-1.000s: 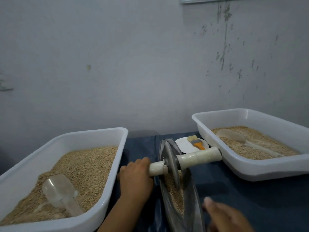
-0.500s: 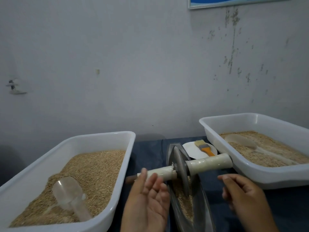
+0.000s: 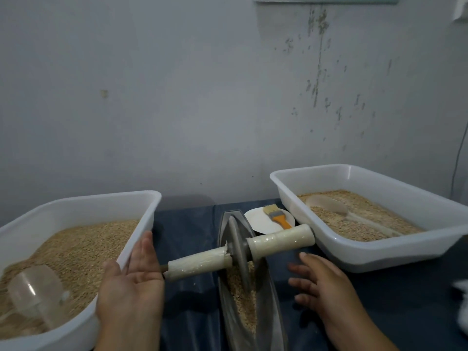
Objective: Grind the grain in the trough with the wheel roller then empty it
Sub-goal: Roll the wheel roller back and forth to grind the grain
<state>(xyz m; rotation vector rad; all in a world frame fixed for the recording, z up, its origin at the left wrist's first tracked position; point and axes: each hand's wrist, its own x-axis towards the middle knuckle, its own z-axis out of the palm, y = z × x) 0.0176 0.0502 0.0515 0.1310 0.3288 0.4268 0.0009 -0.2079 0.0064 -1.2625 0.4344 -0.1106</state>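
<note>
My left hand (image 3: 131,282) is spread, palm turned up and fingers straight, just beside the left end of the wheel roller's (image 3: 238,249) axle; the grip holds nothing, and I cannot tell whether the palm actually touches the handle tip. My right hand (image 3: 326,287) is also spread, palm down, fingers relaxed and splayed, hovering just below the roller's right handle and beside the trough (image 3: 268,300), gripping nothing.

The wheel roller stands on edge in the narrow metal trough, its grey disc sunk into the grain (image 3: 243,300) that lies along the trough's bottom. Its two pale handles stick out to either side, the left one dipping lower than the right, so the axle is tilted. The trough runs away from me down the middle of the dark blue tabletop (image 3: 190,224).

To my left sits a white tub (image 3: 83,201) filled with grain, with a clear plastic scoop (image 3: 35,292) lying in it near the front. To my right is a second white tub (image 3: 379,252) holding a shallower layer of grain and another clear scoop (image 3: 326,205). Between the far end of the trough and the right tub, a small white dish (image 3: 260,221) carries an orange-handled brush (image 3: 276,215).
</note>
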